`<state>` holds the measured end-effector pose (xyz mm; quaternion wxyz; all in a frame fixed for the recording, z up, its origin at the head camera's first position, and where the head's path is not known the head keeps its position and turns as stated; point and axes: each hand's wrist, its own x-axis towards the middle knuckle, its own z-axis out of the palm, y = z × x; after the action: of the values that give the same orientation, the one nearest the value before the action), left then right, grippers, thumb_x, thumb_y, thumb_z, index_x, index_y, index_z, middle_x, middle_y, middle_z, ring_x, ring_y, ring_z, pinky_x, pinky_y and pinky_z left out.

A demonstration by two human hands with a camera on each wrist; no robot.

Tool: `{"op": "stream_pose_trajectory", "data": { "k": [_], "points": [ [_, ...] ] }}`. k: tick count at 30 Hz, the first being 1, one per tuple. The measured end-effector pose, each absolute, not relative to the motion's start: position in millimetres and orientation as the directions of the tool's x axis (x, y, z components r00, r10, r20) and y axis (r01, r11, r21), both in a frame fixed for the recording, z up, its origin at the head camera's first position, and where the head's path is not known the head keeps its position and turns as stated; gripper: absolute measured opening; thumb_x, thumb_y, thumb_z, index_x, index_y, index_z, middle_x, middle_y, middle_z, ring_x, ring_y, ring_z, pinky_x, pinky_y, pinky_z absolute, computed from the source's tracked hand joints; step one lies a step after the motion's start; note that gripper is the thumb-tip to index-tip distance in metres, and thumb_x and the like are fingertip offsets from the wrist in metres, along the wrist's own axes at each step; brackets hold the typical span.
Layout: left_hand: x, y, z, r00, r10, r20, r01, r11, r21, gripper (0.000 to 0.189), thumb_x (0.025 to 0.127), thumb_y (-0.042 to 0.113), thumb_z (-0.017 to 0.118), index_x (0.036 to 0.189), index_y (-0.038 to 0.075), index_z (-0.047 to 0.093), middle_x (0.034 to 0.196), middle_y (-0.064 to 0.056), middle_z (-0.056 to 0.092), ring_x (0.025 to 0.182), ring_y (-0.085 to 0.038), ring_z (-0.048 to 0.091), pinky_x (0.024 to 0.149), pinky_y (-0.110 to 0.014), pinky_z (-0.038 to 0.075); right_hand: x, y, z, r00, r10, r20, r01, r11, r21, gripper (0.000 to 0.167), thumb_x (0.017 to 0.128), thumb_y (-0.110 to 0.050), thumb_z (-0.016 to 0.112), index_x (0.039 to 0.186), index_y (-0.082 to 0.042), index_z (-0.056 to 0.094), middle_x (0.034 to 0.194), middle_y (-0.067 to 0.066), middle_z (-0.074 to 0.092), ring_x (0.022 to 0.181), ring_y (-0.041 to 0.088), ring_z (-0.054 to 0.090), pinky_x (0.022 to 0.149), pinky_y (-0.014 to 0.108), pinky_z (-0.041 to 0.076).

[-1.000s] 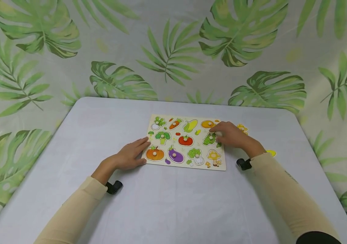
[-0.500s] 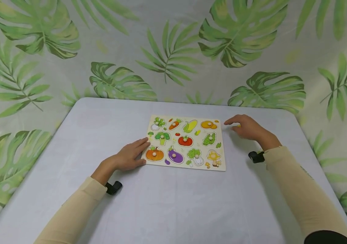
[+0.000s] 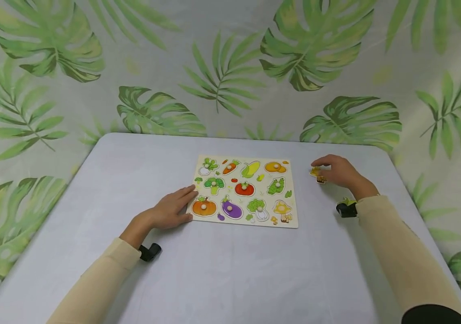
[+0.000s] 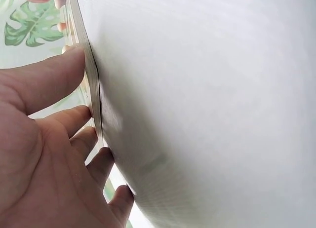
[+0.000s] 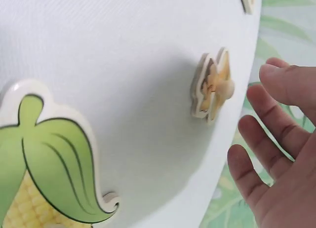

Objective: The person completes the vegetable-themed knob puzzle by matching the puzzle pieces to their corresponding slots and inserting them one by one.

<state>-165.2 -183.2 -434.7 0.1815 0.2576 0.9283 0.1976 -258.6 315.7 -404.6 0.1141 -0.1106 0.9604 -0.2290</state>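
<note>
A wooden vegetable puzzle board (image 3: 234,223) lies flat on the white table. My left hand (image 3: 172,208) rests at its left edge, and the left wrist view shows its fingertips and thumb (image 4: 54,77) touching that edge with fingers fairly straight. My right hand (image 3: 337,172) hovers at a mushroom piece (image 3: 320,178) to the right of the board. In the right wrist view its fingers are loosely bent, and a gap separates them from the mushroom piece's round knob (image 5: 226,89). A corn piece (image 5: 54,154) lies closer to the wrist, mostly hidden in the head view.
Knobbed pieces such as the tomato (image 3: 245,189), eggplant (image 3: 232,209) and pumpkin (image 3: 204,207) sit in the board. The mushroom picture (image 3: 282,209) and corn picture (image 3: 250,169) on it show no knobs. A leaf-patterned cloth (image 3: 230,121) hangs behind the table.
My right hand has moved off the board, from the green vegetable piece, rightward to the mushroom piece. My left hand has stayed at the board's left edge.
</note>
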Motion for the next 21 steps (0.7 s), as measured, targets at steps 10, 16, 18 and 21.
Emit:
{"op": "stream_pose_trajectory", "data": {
  "k": [10, 16, 18, 21],
  "points": [
    [-166, -183, -435, -0.803, 0.545, -0.240, 0.402, 0.794, 0.456, 0.069, 0.097, 0.024, 0.059, 0.155, 0.003, 0.029, 0.166, -0.017, 0.017, 0.152, -0.041, 0.020, 0.121, -0.062, 0.022, -259, 318, -413, -0.941, -0.262, -0.216, -0.127, 0.861, -0.493, 0.038, 0.096, -0.008, 0.058, 0.131, 0.005, 0.059, 0.133, 0.030, 0.052, 0.120, 0.046, 0.050, 0.099, 0.060, 0.043],
    [-166, -182, -433, -0.802, 0.548, -0.239, 0.404, 0.792, 0.458, 0.069, 0.097, 0.024, 0.059, 0.155, 0.003, 0.028, 0.166, -0.017, 0.017, 0.152, -0.041, 0.020, 0.121, -0.061, 0.022, -261, 321, -418, -0.949, -0.252, -0.188, -0.130, 0.859, -0.495, 0.034, 0.094, -0.007, 0.061, 0.125, 0.007, 0.062, 0.128, 0.031, 0.053, 0.114, 0.044, 0.052, 0.094, 0.057, 0.046],
    [-166, -182, -433, -0.802, 0.547, -0.239, 0.405, 0.793, 0.455, 0.069, 0.097, 0.024, 0.059, 0.155, 0.003, 0.028, 0.166, -0.018, 0.017, 0.152, -0.041, 0.020, 0.121, -0.062, 0.022, -262, 321, -420, -0.953, -0.247, -0.177, -0.133, 0.862, -0.488, 0.033, 0.094, -0.007, 0.061, 0.124, 0.008, 0.063, 0.126, 0.030, 0.054, 0.113, 0.044, 0.053, 0.095, 0.057, 0.046],
    [-167, -183, -434, -0.803, 0.546, -0.239, 0.406, 0.795, 0.451, 0.069, 0.098, 0.024, 0.059, 0.155, 0.002, 0.028, 0.166, -0.018, 0.017, 0.152, -0.042, 0.020, 0.121, -0.062, 0.022, -265, 322, -424, -0.956, -0.242, -0.167, -0.139, 0.873, -0.467, 0.034, 0.093, -0.007, 0.060, 0.124, 0.008, 0.063, 0.123, 0.031, 0.055, 0.110, 0.043, 0.053, 0.094, 0.057, 0.046]
  ]
}}
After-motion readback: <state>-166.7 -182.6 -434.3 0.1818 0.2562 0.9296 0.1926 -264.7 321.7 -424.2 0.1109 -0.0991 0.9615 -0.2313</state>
